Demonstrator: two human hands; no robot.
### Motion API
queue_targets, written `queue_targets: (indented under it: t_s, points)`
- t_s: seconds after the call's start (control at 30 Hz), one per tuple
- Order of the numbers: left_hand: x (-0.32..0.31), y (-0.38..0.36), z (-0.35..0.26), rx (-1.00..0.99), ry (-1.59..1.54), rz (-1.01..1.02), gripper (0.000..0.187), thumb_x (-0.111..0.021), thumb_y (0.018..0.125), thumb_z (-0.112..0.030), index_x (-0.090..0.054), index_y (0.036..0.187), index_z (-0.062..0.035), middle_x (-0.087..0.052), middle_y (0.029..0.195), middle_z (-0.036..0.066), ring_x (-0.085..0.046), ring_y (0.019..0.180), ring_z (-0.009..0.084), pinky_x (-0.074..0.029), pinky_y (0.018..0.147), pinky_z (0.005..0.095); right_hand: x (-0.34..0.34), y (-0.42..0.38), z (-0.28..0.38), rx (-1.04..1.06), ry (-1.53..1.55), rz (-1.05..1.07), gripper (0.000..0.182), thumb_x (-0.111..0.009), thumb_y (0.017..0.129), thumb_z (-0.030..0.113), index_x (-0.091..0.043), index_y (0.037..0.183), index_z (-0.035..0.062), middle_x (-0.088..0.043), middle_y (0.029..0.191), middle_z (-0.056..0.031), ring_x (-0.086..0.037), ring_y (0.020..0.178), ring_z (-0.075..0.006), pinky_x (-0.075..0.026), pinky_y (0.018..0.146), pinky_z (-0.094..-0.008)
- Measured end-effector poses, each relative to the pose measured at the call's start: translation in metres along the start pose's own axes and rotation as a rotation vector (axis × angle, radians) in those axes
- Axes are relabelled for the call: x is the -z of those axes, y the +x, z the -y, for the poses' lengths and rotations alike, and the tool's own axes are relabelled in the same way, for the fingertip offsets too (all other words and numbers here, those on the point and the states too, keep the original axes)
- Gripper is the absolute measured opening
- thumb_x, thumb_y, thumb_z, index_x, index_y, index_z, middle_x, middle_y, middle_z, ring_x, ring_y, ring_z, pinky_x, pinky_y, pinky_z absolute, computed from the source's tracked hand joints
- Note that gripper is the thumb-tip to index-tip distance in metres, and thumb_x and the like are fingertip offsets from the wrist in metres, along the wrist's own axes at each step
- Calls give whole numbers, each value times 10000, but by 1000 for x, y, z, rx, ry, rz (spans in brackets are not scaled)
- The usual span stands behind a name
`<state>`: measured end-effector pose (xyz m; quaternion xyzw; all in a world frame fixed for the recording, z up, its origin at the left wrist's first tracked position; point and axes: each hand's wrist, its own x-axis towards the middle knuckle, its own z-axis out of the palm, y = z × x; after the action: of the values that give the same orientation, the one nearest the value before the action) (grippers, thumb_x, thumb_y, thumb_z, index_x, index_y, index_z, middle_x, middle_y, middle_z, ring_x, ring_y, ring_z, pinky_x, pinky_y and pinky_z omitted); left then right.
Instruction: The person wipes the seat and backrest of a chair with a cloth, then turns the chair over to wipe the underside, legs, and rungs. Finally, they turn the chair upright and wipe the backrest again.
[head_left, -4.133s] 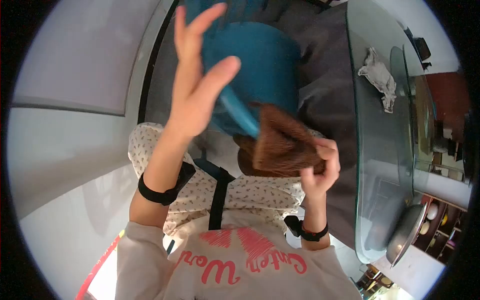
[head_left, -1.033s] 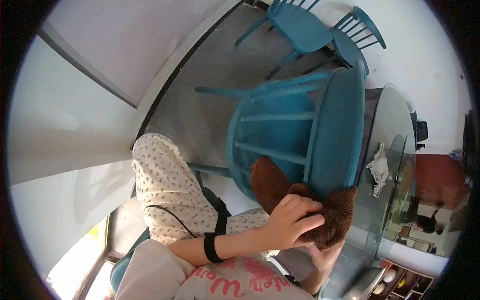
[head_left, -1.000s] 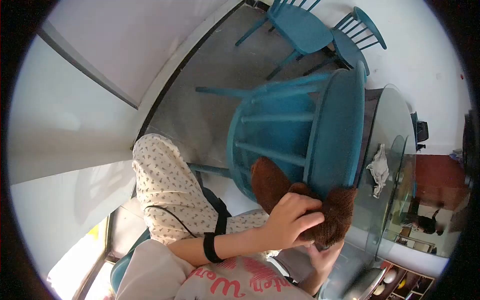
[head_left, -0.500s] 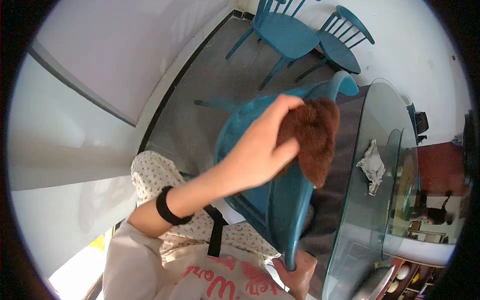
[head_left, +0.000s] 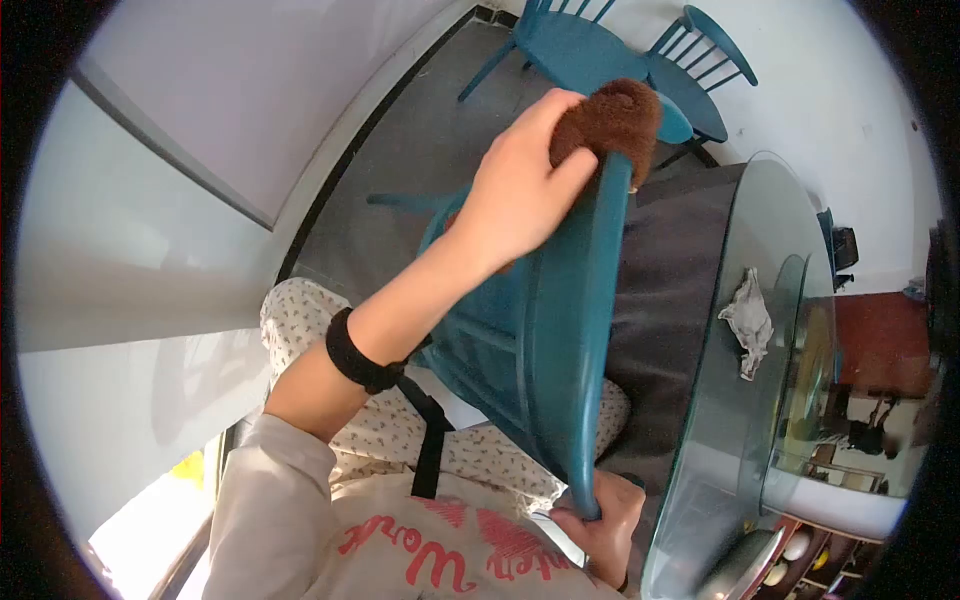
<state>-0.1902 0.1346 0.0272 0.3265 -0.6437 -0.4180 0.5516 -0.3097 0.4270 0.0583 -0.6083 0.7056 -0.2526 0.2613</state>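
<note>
A teal wooden chair (head_left: pixel 570 370) is tipped in front of my body, with its curved top rail running up and away from me. My left hand (head_left: pixel 525 180), a black band on its forearm, is closed on a brown fuzzy cloth (head_left: pixel 625 115). The cloth is folded over the far part of the rail and touches it. Low on the right, my right hand (head_left: pixel 605 515) grips the near end of the same rail, its fingers partly hidden. Much of the chair's seat is hidden behind the rail and my left arm.
Two more teal chairs (head_left: pixel 575 50) stand by the wall at the back. To the right is a glass-topped table (head_left: pixel 700 440) with a dark cloth hanging at its side. A crumpled grey rag (head_left: pixel 748 322) lies on the glass. White panels (head_left: pixel 140 250) rise close on the left.
My left hand and the brown cloth have moved up and away along the rail. The chair's rail has turned more upright in view. My right hand keeps its grip on the near end.
</note>
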Motion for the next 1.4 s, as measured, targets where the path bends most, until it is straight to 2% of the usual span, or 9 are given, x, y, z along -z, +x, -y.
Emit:
queue_targets:
  t_s: [0.1,0.13,0.23,0.5,0.7,0.8,0.9,1.03,1.4]
  points:
    - [-4,-19,-4,-135,2,-79,365,-542,773,-134,-463,1104,-2,-537,1025,219,-541,945,400,-440,821,419,2,-4,-11,71,-118,-139,546,-639,732,537,-552,679,1,-454,520,-107,-473,456,-280,-331,452,-361]
    - [-4,-27,-8,-126,13,-70,378,-559,762,-121,-460,1104,4,-523,1037,211,-535,946,400,-440,810,422,11,-13,-22,90,-227,-53,445,-729,670,380,-662,886,-3,-574,616,-135,-578,527,-271,-433,508,-354]
    - [-7,-52,-22,-127,64,-121,346,-555,769,-53,-470,1101,-10,-552,972,157,-575,916,264,-432,831,312,13,-21,-35,86,-401,-192,461,-719,689,392,-655,892,-16,-554,585,-128,-569,512,-271,-422,493,-350]
    - [-20,-101,-34,-155,34,-157,408,-658,688,-28,-465,1046,4,-500,928,184,-531,838,377,-443,733,381,9,27,-33,43,-313,-272,628,-557,774,612,-591,841,-12,-476,538,-127,-522,466,-275,-384,460,-337]
    - [-45,-139,-30,-117,50,-44,529,-740,572,-96,-492,1031,-8,-498,870,181,-515,766,373,-438,665,429,11,71,-27,69,-284,-327,724,-314,868,640,-573,854,-36,-392,527,-86,-391,444,-149,-315,416,-325]
    - [-52,-146,-30,-129,42,-45,538,-704,578,-153,-499,1062,-35,-472,876,129,-488,795,328,-423,682,415,19,69,-38,92,-120,-186,834,-152,915,594,-521,1138,-120,-636,926,-153,-593,835,-196,-443,743,-289]
    - [-46,-145,-30,-155,55,-11,530,-712,571,-160,-512,1048,-42,-477,865,123,-492,790,319,-430,681,402,30,78,-32,138,-5,-100,928,-165,830,718,-560,999,-103,-601,746,-171,-603,684,-201,-447,618,-299]
    - [-38,-129,-23,-187,80,42,490,-716,578,-147,-516,1015,-50,-488,853,106,-510,787,302,-448,669,382,62,68,-99,41,-54,197,923,-226,813,736,-572,967,-106,-606,774,-181,-608,689,-268,-453,635,-339]
    - [-59,-80,-14,-189,170,79,409,-651,715,-121,-472,1071,-27,-534,987,160,-543,940,359,-454,777,397,3,62,-103,-168,346,-160,666,-240,953,452,-620,850,-86,-627,666,-133,-588,629,-182,-460,625,-309]
